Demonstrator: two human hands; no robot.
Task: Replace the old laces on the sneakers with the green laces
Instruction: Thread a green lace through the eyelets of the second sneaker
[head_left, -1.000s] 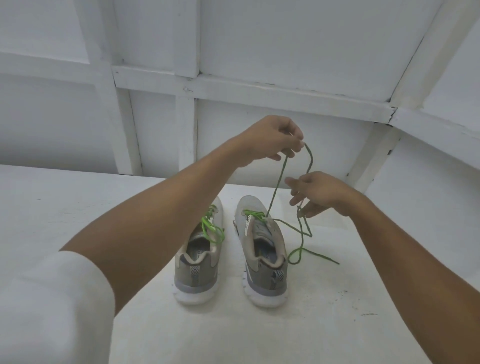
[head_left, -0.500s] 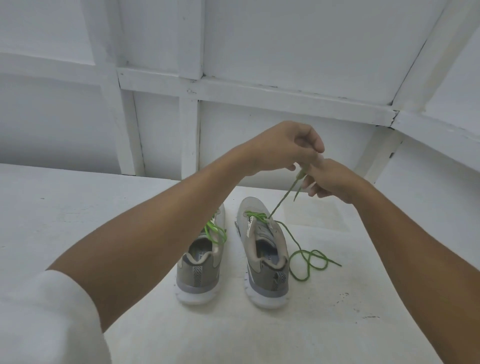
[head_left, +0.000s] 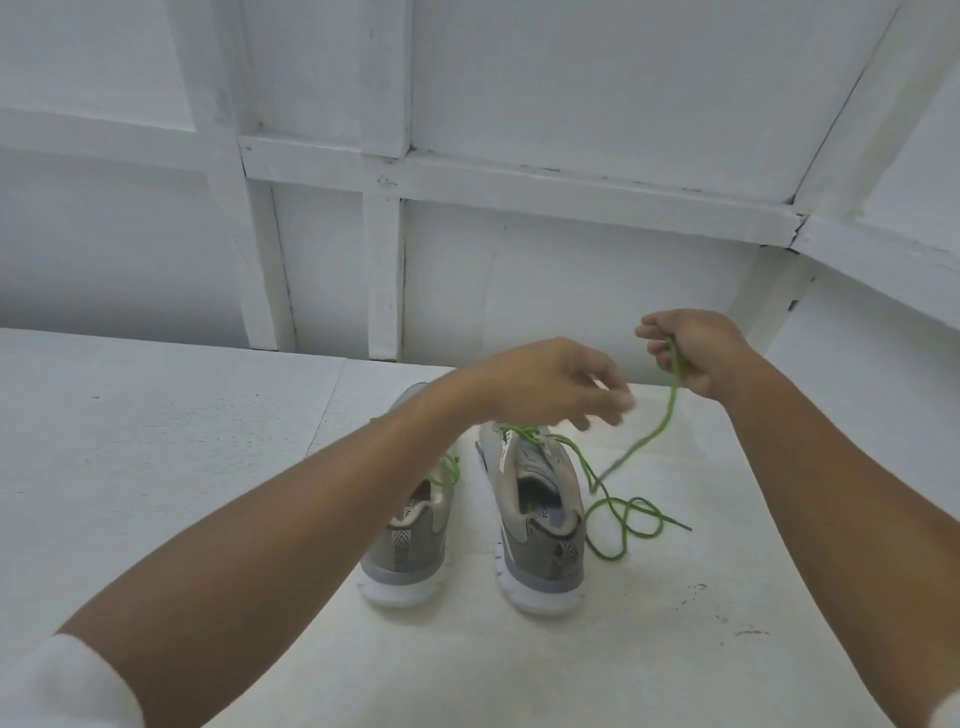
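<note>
White tabletop (head_left: 156, 441), two sneakers (head_left: 519, 566).
Right hand (head_left: 698, 353) fingers (head_left: 655, 332) curled round green lace (head_left: 668, 415); left hand (head_left: 550, 384) fingers (head_left: 605, 401) apart, blurred, empty.

The person wears a white top. The left sleeve (head_left: 67, 686), soft and thick-looking, ends high on the arm at the near left corner. A sliver of the right sleeve (head_left: 949, 716) shows at the near right edge. The left forearm (head_left: 311, 525), right forearm (head_left: 831, 493), left hand (head_left: 550, 387) and right hand (head_left: 698, 353) are bare
</note>
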